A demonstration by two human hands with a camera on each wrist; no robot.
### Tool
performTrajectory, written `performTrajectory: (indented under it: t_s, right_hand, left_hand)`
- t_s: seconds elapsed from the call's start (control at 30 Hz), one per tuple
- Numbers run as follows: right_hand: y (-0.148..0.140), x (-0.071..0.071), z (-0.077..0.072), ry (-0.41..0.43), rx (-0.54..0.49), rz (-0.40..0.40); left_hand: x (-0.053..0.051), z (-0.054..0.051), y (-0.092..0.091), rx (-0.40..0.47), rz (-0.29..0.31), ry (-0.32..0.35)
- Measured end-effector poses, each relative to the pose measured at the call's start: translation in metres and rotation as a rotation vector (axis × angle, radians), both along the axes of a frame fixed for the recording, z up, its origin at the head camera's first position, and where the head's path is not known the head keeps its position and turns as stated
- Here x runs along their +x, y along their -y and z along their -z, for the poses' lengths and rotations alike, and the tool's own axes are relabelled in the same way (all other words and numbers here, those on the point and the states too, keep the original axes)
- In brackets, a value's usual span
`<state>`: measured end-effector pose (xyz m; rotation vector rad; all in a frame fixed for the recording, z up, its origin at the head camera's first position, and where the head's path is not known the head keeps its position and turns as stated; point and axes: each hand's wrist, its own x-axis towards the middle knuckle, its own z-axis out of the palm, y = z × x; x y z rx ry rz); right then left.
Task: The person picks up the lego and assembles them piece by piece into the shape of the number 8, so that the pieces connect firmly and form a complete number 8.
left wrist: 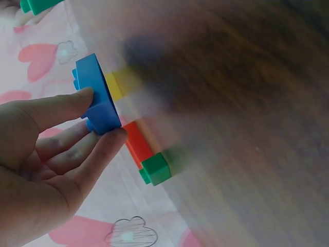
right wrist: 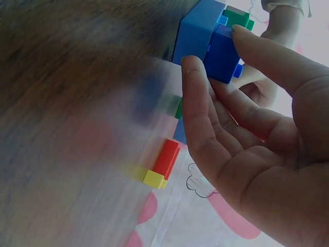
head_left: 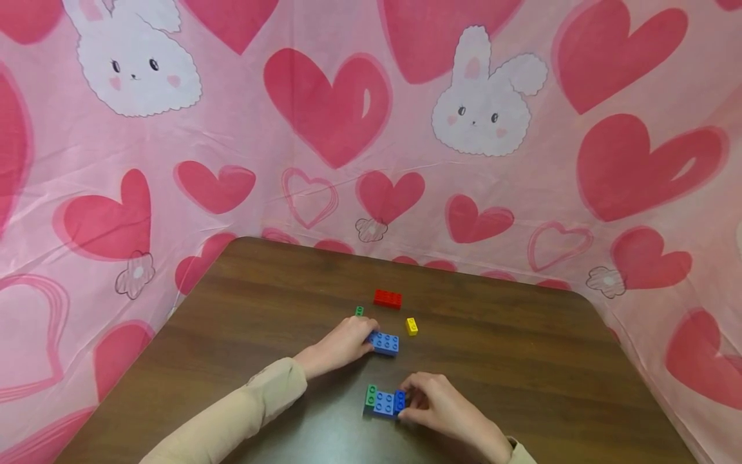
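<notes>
The left hand (head_left: 346, 338) pinches a blue brick (head_left: 386, 344) (resting or raised, I can't tell); nearer the wearer, the right hand (head_left: 437, 401) grips joined bricks (head_left: 384, 403) by one end. The left wrist view shows a green brick (left wrist: 157, 169) side-on; the head view, mainly its top.

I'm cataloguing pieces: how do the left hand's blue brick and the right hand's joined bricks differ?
The blue brick is one piece; the joined bricks are several. The blue brick is one colour; the joined bricks mix green and two blues. The blue brick sits farther away than the joined bricks. Both are studded on top.
</notes>
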<state>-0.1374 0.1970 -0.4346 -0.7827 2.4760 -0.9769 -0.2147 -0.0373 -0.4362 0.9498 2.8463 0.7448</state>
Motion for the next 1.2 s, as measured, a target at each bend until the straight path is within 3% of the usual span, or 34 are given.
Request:
performTrajectory:
  t_s: [0.77, 1.2]
  right_hand:
    - [0.0, 0.002, -0.001, -0.008, -0.014, 0.007]
    - [0.0, 0.002, -0.003, 0.015, 0.012, 0.003]
  left_hand:
    - [0.03, -0.015, 0.009, 0.074, 0.041, 0.015]
    - [0.045, -0.029, 0.016, 0.11, 0.041, 0.044]
